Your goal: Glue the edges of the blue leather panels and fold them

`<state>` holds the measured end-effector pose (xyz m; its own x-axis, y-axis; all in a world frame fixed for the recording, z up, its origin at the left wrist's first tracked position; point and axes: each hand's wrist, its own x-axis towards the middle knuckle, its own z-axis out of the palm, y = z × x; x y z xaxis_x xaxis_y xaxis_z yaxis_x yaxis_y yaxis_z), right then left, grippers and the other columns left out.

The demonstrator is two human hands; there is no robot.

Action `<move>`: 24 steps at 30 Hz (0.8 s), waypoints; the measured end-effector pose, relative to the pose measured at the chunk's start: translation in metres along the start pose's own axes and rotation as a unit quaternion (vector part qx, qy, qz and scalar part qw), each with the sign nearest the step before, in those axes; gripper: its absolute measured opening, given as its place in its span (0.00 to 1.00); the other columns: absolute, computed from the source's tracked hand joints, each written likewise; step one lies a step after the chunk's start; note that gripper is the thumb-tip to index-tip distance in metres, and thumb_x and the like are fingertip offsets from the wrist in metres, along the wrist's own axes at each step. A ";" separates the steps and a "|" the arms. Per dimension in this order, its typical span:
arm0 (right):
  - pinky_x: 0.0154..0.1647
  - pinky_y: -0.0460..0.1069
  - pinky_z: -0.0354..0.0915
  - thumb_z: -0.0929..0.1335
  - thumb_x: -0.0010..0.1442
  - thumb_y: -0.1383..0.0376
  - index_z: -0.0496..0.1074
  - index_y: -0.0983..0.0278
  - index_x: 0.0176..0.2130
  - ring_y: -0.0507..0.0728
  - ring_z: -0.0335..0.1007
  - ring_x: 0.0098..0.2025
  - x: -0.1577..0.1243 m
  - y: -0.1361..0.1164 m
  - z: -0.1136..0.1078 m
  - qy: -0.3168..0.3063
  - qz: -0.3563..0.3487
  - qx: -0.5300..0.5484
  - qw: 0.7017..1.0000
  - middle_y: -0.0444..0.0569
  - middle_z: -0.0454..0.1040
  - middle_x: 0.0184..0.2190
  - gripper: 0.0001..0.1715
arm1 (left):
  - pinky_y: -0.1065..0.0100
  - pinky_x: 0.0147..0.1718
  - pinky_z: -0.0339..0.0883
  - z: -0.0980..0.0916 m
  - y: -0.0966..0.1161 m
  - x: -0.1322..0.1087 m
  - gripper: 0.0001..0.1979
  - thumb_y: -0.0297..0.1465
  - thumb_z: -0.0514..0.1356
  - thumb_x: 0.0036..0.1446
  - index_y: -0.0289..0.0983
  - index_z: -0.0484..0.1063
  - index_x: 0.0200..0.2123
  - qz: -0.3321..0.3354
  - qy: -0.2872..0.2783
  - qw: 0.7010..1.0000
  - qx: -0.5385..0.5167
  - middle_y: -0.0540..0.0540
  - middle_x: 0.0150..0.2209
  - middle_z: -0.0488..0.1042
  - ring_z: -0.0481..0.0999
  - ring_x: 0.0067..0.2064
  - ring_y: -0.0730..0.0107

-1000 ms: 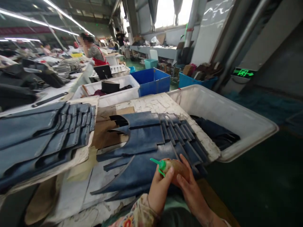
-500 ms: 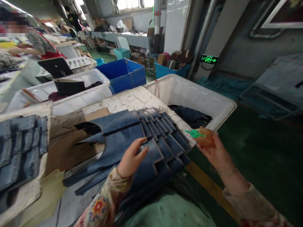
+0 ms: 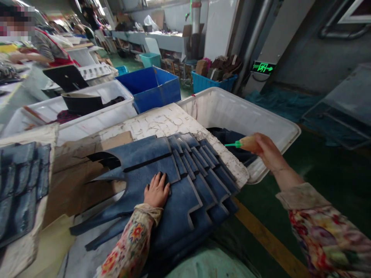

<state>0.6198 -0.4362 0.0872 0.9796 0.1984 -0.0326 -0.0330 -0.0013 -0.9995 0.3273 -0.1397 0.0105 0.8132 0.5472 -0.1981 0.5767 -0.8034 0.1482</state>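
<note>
Overlapping dark blue leather-like pieces point(image 3: 185, 197) lie fanned out in steps on the worktop before me, their cut edges showing grey. My left hand point(image 3: 157, 190) rests flat on them with its fingers extended. To the right, my right hand point(image 3: 264, 148) grips a squeeze bottle point(image 3: 248, 143) with amber-coloured contents and a thin green nozzle. The nozzle points left, above the board's right edge and apart from the pieces. Part of the bottle is hidden by my fingers.
A white bin point(image 3: 278, 119) with dark pieces inside stands beyond the board's right edge. Another white bin point(image 3: 113, 116) and a blue box point(image 3: 156, 90) are behind the worktop. More blue strips point(image 3: 24, 185) lie on a board at left. A co-worker point(image 3: 55, 46) stands far left.
My left hand has come down flat onto the blue pieces. My right hand has lifted the bottle slightly, and its green nozzle, blurred before, now shows clearly pointing left.
</note>
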 end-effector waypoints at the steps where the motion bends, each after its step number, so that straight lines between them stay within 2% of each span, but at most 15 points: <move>1: 0.19 0.41 0.66 0.72 0.45 0.49 0.67 0.58 0.45 0.57 0.68 0.41 0.008 0.004 0.007 0.004 -0.016 -0.030 0.999 0.48 0.69 0.45 0.30 | 0.49 0.57 0.51 -0.001 0.000 0.000 0.24 0.39 0.43 0.62 0.41 0.51 0.61 -0.002 -0.002 1.000 0.003 0.47 0.63 0.48 0.48 0.63 0.62; 5: 0.21 0.43 0.68 0.71 0.44 0.49 0.65 0.59 0.48 0.58 0.67 0.42 0.034 0.012 0.033 -0.008 -0.094 -0.127 0.987 0.49 0.68 0.45 0.34 | 0.50 0.57 0.50 -0.001 0.000 0.001 0.24 0.38 0.44 0.62 0.42 0.51 0.61 -0.010 -0.003 1.000 0.008 0.47 0.63 0.48 0.48 0.63 0.62; 8: 0.23 0.44 0.68 0.71 0.44 0.49 0.65 0.59 0.47 0.59 0.67 0.43 0.050 0.017 0.050 -0.018 -0.108 -0.157 0.981 0.48 0.68 0.45 0.33 | 0.51 0.57 0.50 0.001 0.000 0.001 0.25 0.38 0.43 0.62 0.42 0.50 0.61 -0.012 -0.006 1.000 0.013 0.48 0.64 0.47 0.46 0.63 0.64; 10: 0.23 0.44 0.68 0.72 0.44 0.50 0.65 0.59 0.46 0.58 0.67 0.43 0.057 0.020 0.059 -0.021 -0.070 -0.121 0.990 0.48 0.68 0.45 0.31 | 0.51 0.58 0.49 0.002 0.000 0.001 0.25 0.38 0.43 0.62 0.42 0.49 0.61 -0.014 -0.008 1.000 0.014 0.49 0.64 0.46 0.46 0.63 0.64; 13: 0.23 0.45 0.67 0.67 0.52 0.51 0.66 0.60 0.43 0.56 0.69 0.38 0.062 0.025 0.067 -0.042 0.062 0.012 0.997 0.49 0.70 0.41 0.22 | 0.51 0.58 0.48 0.002 -0.001 0.000 0.25 0.38 0.43 0.62 0.42 0.48 0.61 -0.019 -0.014 1.000 0.011 0.49 0.64 0.46 0.45 0.64 0.65; 15: 0.22 0.45 0.66 0.61 0.58 0.50 0.66 0.62 0.42 0.56 0.70 0.33 0.061 0.029 0.068 -0.068 0.159 0.091 0.981 0.51 0.72 0.36 0.21 | 0.51 0.58 0.48 0.002 -0.001 -0.001 0.25 0.37 0.43 0.62 0.42 0.49 0.61 -0.020 -0.015 1.000 0.009 0.49 0.64 0.46 0.45 0.64 0.64; 17: 0.19 0.45 0.63 0.55 0.60 0.47 0.67 0.64 0.41 0.55 0.70 0.29 0.057 0.034 0.066 -0.099 0.236 0.124 0.959 0.53 0.73 0.31 0.27 | 0.51 0.58 0.48 0.001 -0.001 -0.002 0.25 0.37 0.43 0.62 0.42 0.49 0.61 -0.019 -0.013 1.000 0.010 0.48 0.64 0.46 0.46 0.64 0.64; 20: 0.13 0.44 0.54 0.51 0.60 0.44 0.67 0.64 0.42 0.53 0.64 0.20 0.051 0.041 0.065 -0.142 0.276 0.104 0.945 0.53 0.74 0.26 0.32 | 0.51 0.58 0.48 0.001 0.000 -0.002 0.25 0.37 0.43 0.62 0.42 0.49 0.61 -0.017 -0.009 1.000 0.010 0.48 0.64 0.46 0.46 0.64 0.64; 22: 0.11 0.43 0.50 0.51 0.60 0.45 0.66 0.62 0.44 0.52 0.59 0.16 0.048 0.045 0.068 -0.167 0.277 0.083 0.943 0.52 0.74 0.24 0.31 | 0.51 0.58 0.48 0.000 0.000 -0.002 0.25 0.37 0.43 0.61 0.42 0.49 0.61 -0.018 -0.009 1.000 0.008 0.49 0.64 0.46 0.46 0.64 0.64; 24: 0.11 0.43 0.50 0.52 0.61 0.46 0.66 0.62 0.43 0.52 0.58 0.15 0.047 0.047 0.072 -0.187 0.271 0.087 0.940 0.51 0.74 0.24 0.29 | 0.51 0.58 0.48 0.000 0.000 -0.002 0.25 0.37 0.44 0.61 0.42 0.50 0.61 -0.021 -0.010 1.000 0.006 0.49 0.64 0.46 0.46 0.64 0.64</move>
<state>0.6502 -0.3561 0.0386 0.6723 0.5457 -0.5003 -0.5715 -0.0471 -0.8193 0.3257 -0.1412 0.0113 0.7863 0.5760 -0.2237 0.6094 -0.7826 0.1269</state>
